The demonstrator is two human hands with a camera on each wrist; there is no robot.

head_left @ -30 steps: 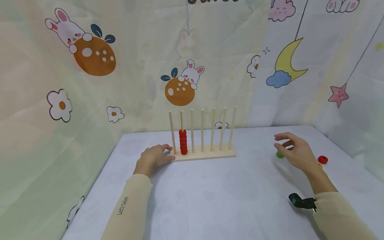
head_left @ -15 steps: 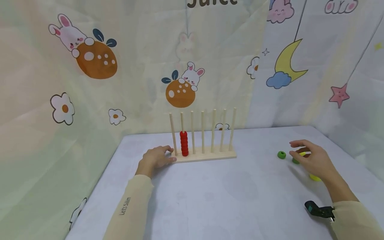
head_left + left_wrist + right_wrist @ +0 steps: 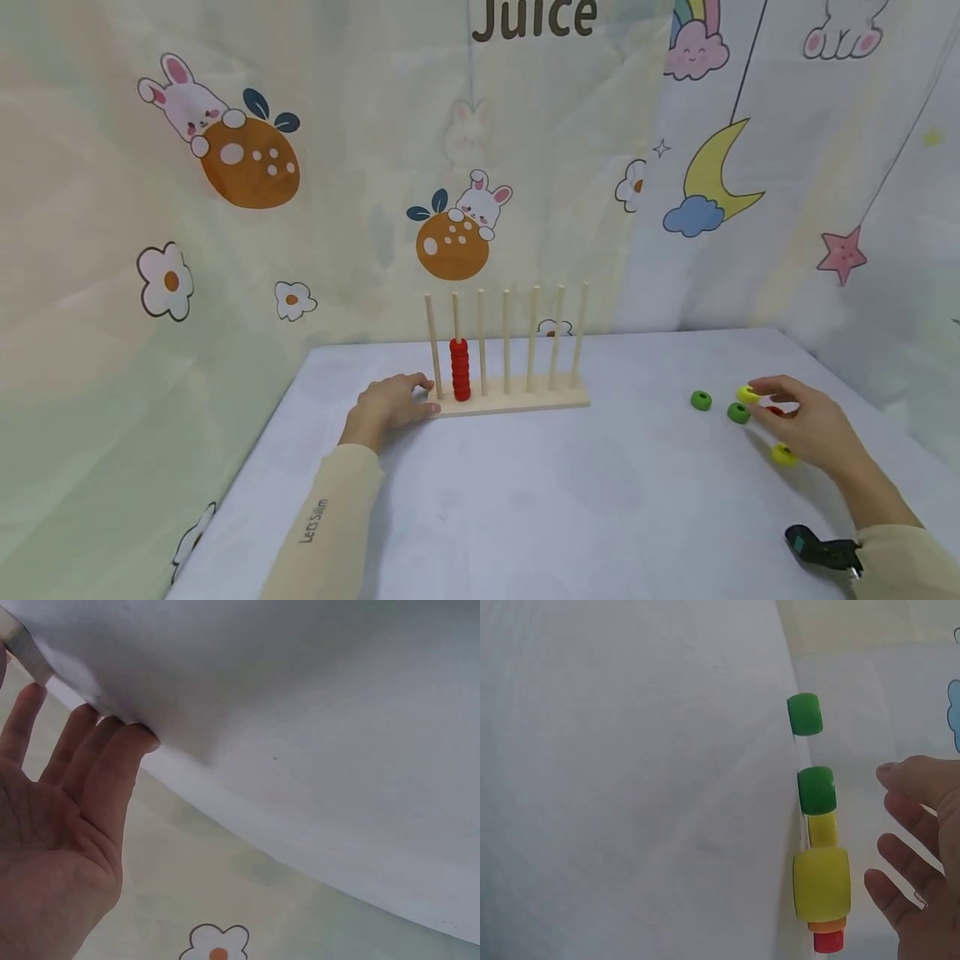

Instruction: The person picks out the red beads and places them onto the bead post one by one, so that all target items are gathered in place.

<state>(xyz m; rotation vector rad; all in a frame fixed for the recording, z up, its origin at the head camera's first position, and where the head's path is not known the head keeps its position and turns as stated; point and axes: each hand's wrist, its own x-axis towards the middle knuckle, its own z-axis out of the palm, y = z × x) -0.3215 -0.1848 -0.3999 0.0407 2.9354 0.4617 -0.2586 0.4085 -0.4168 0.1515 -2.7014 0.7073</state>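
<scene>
A wooden bead rack [image 3: 517, 402] with several upright pegs stands toward the back of the table. A stack of red beads [image 3: 460, 371] fills much of its second peg from the left. My left hand [image 3: 387, 410] holds the rack's left end between thumb and fingers; in the left wrist view, fingertips meet the base's edge. My right hand [image 3: 813, 425] hovers over loose beads, thumb and fingers apart, holding nothing. Around it lie a green bead [image 3: 738, 412], a yellow bead [image 3: 747, 395] and another yellow bead [image 3: 784, 454]. A red bead [image 3: 828, 942] and an orange bead [image 3: 827, 926] are partly hidden.
Another green bead [image 3: 701, 400] lies left of the group. The white-covered table [image 3: 570, 500] meets a printed cloth backdrop [image 3: 352, 208] behind and at the sides. A black wrist camera [image 3: 821, 552] hangs beside the right sleeve.
My right hand has moved right and nearer, lowering over the loose beads and uncovering green and yellow ones. The left hand stays at the bead rack's end. The head view has tilted up slightly.
</scene>
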